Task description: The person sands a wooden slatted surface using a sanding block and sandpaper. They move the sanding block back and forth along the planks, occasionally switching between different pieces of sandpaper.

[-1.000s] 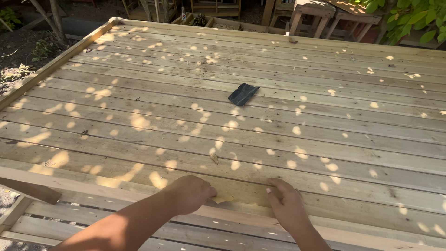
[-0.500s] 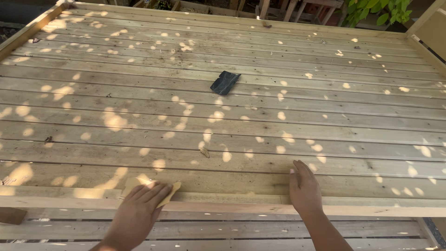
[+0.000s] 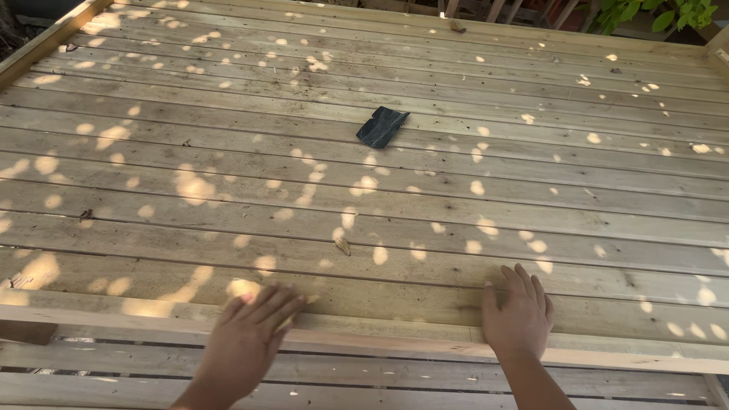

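Head view, looking down on a slatted wooden deck.

Item 1: near edge board (image 3: 395, 304), the pale plank closest to the person, running left to right across the lower part of the frame. Both hands rest on it. Its front edge is lit brighter than its top face.

Item 2: left hand (image 3: 247, 342), palm down on the near edge board at lower left, slightly blurred. Fingers are spread and extended flat, pointing up and to the right; the grip closes on nothing. A scrap of tan material shows under the fingertips, too blurred to identify.

Item 3: right hand (image 3: 519, 315), palm down on the same board, well apart from the left hand. Fingers are extended and lightly splayed, thumb out to the left; the grip is flat and holds nothing.

Item 4: lower slats (image 3: 380, 368), darker boards below and in front of the edge board, with gaps between them, partly covered by both forearms.

Item 5: deck surface (image 3: 228, 152), rows of weathered planks laid left to right, dappled with round patches of sunlight.

Item 6: dry leaf or wood chip (image 3: 342, 245), small, lying on a plank between the hands and farther from the person.

Item 7: dark object (image 3: 381, 126), flat, black, roughly rectangular and creased, lying near the middle of the deck, well apart from both hands.

Item 8: raised side rail (image 3: 45, 42), along the deck's left edge.

Item 9: green foliage (image 3: 645, 14), beyond the far right corner.
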Available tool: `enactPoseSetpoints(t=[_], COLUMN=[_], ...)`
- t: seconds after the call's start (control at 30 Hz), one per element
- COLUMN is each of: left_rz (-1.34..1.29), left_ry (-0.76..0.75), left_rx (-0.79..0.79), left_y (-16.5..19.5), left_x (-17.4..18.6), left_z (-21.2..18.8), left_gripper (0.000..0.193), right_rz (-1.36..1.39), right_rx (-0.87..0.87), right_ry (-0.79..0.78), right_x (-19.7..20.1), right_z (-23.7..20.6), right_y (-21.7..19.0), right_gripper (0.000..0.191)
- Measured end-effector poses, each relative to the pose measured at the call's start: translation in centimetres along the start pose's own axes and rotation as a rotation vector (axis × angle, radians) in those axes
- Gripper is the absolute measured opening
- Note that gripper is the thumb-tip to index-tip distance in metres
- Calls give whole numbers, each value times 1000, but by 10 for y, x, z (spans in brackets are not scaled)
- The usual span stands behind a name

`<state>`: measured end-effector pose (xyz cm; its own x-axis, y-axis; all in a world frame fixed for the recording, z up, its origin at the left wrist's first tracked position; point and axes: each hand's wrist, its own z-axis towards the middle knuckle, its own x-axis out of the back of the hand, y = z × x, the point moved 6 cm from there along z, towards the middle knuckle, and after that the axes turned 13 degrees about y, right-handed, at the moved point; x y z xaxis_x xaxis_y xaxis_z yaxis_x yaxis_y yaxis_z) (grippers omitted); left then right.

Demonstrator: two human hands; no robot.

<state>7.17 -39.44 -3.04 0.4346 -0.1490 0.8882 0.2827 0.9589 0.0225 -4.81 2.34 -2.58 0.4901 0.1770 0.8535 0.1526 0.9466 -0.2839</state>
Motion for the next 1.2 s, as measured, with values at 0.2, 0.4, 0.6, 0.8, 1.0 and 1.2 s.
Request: enactPoseSetpoints(t=[0.2, 0.4, 0.6, 0.8, 1.0, 1.2], left_rz=[200, -513, -71, 51, -133, -568], left_ry=[-224, -188, -97, 335, 247, -12], left_rx=[568, 94, 226, 758, 461, 46], left_y=[-32, 191, 5, -115, 158, 336], left_x=[4, -62, 10, 45, -32, -94], left_z=[-11, 73, 7, -64, 47, 95], left_gripper=[37, 44, 53, 46, 49, 58], right_rz=[7, -11, -5, 602, 1187, 945], right_rx=[4, 29, 49, -496, -756, -594], right_ry=[-8, -21, -14, -189, -218, -375], right_x=[-3, -2, -1, -2, 15, 18], right_z=[-2, 1, 1, -1, 15, 30], right_y=[0, -2, -6, 24, 49, 64], right_gripper=[52, 53, 52, 53, 56, 54])
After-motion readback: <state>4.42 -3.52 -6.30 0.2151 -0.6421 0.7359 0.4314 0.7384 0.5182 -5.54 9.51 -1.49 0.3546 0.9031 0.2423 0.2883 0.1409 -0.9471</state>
